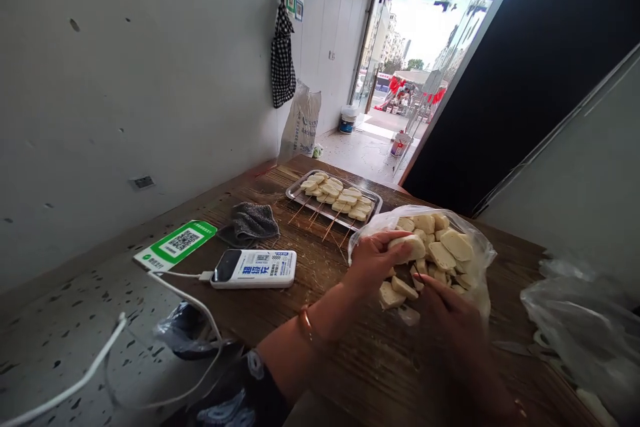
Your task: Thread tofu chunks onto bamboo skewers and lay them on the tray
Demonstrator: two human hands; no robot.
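Cream-white, a bun slice [409, 247] sits between the thumb and fingers of the left hand [373, 257], closed around its edges, apparently so its near end stays steady and free. Just below, the right hand [447, 313] pinches a thin stick [417, 271], fingertips nearly together; its point is angled up near the slice, but whether the 2 touch, I cannot tell. Under both lies a translucent plastic bag [483, 283], its mouth spread wide, probably to keep the loose slices [453, 248] within reach. Beyond, a metal tray [377, 209] bears skewered slices [330, 190], bare stick ends jutting over the near rim, likely for easy gripping. A grey cloth [255, 220] and a white power bank [273, 268] with its cable lie left, well apart from the food.

Much of the stick is hidden by the right hand, whose forearm is dim and cut off below. Overlapping slices defeat counting, and crumpled clear plastic [580, 310] at right obscures whatever lies beneath.
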